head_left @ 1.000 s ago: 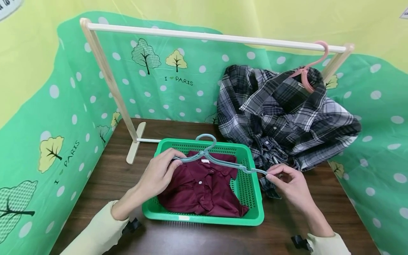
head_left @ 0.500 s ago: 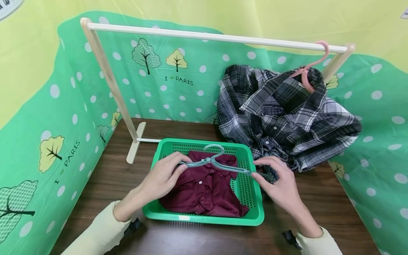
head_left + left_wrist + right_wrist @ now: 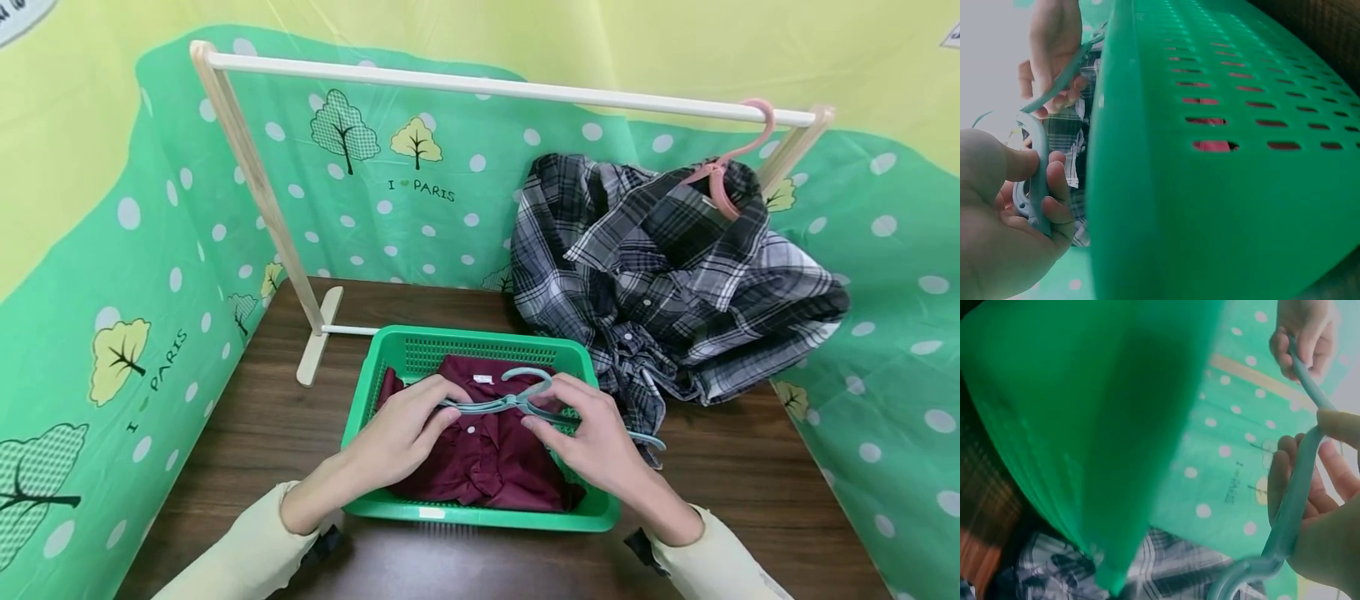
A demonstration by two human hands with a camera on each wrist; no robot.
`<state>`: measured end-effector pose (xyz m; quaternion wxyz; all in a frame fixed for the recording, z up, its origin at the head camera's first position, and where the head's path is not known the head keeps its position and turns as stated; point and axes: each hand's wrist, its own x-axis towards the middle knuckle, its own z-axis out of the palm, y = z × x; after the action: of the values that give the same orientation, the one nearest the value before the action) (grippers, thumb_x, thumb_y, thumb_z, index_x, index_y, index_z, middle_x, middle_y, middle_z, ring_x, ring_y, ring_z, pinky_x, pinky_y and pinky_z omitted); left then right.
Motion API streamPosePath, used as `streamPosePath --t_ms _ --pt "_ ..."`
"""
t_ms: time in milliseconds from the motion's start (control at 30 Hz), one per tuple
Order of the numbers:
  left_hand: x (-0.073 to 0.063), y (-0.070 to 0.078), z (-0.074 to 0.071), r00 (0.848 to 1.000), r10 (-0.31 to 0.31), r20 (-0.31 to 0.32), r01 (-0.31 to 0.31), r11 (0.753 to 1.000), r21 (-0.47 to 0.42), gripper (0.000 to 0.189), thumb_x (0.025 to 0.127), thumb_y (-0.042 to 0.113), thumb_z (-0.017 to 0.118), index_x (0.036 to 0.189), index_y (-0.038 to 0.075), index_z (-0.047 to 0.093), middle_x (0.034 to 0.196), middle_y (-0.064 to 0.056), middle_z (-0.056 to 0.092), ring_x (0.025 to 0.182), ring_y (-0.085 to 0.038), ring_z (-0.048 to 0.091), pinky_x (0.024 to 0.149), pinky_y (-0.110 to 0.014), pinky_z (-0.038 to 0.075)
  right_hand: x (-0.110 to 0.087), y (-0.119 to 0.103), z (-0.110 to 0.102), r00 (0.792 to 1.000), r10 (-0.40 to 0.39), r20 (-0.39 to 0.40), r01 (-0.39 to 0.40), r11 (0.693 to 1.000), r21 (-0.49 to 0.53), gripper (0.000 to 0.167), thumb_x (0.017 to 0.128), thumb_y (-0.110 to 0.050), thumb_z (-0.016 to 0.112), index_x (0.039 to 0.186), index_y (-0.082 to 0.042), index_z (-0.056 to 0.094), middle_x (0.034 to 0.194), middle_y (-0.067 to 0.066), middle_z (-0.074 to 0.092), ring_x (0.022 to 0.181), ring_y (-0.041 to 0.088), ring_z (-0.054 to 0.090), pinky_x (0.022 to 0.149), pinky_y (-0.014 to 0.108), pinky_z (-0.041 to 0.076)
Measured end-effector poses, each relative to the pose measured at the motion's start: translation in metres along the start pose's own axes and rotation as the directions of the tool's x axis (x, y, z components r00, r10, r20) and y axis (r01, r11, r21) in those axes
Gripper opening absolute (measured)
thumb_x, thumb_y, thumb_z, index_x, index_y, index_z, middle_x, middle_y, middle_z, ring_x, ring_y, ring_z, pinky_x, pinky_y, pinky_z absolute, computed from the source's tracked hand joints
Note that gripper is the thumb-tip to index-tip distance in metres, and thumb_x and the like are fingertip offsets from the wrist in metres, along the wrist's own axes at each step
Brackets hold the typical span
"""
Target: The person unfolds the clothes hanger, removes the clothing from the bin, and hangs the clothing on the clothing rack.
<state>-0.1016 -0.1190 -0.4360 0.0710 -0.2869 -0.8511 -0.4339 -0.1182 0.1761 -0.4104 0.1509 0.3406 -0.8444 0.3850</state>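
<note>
A light blue clothes hanger is held between both hands over a green basket. My left hand pinches the hanger's left arm; the left wrist view shows thumb and fingers around the hanger. On the other arm, near the hook, my right hand grips it, and the right end sticks out past that hand. The right wrist view also has the hanger across the right hand's fingers. Beneath lies a folded maroon shirt with a white button, partly covered by the hands.
Behind the basket stands a rack with a white rail and wooden legs. A black-and-white plaid shirt hangs at its right on a pink hanger, its lower part near the basket. Printed green cloth encloses the brown tabletop.
The blue hanger has shifted right and nearer to me. My right hand has slid from the hanger's right end inward toward the hook. My left hand has moved slightly right, still holding the hanger.
</note>
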Motion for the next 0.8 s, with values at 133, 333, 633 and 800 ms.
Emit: streamPosePath --t_ms 133,333,633,800 --pt "0.0 0.0 0.002 1.0 0.01 -0.017 -0.01 1.0 0.015 0.013 0.116 0.014 0.063 0.125 0.013 0.073 0.115 0.003 0.073 0.098 -0.009 0.063 0.086 -0.029 0.058 -0.001 0.0 0.003 0.999 0.024 -0.021 -0.025 0.999 -0.04 0.027 0.087 0.004 0.093 0.103 -0.016 0.081 0.101 -0.003 0.08 0.1 0.016 0.077 0.081 0.032 0.063" --pt "0.004 -0.003 -0.002 0.989 0.077 -0.126 -0.058 0.988 0.146 0.006 0.111 0.018 0.073 0.112 0.014 0.078 0.113 0.0 0.077 0.106 -0.015 0.071 0.092 -0.039 0.06 -0.001 0.002 0.005 0.998 0.057 -0.024 -0.059 0.997 -0.056 0.025 0.089 0.002 0.092 0.103 -0.016 0.082 0.102 -0.004 0.081 0.101 0.02 0.079 0.085 0.032 0.064" --pt "0.006 -0.008 -0.001 0.964 0.074 -0.256 -0.065 0.997 0.045 0.004 0.103 0.012 0.083 0.103 0.016 0.083 0.109 0.0 0.077 0.102 -0.018 0.071 0.081 -0.033 0.056 -0.003 0.007 0.005 0.996 0.081 -0.022 -0.081 0.996 -0.026 0.024 0.09 0.005 0.09 0.105 -0.013 0.082 0.103 -0.002 0.081 0.102 0.015 0.077 0.083 0.028 0.061" --pt "0.007 -0.012 -0.005 0.951 0.025 -0.309 -0.034 0.999 -0.024 0.007 0.104 0.008 0.081 0.103 0.014 0.084 0.109 -0.002 0.078 0.105 -0.02 0.073 0.084 -0.037 0.06 -0.007 0.011 0.004 0.992 0.122 -0.012 -0.122 0.992 -0.021 0.023 0.092 0.004 0.089 0.106 -0.013 0.083 0.104 -0.001 0.082 0.1 0.012 0.077 0.087 0.025 0.062"
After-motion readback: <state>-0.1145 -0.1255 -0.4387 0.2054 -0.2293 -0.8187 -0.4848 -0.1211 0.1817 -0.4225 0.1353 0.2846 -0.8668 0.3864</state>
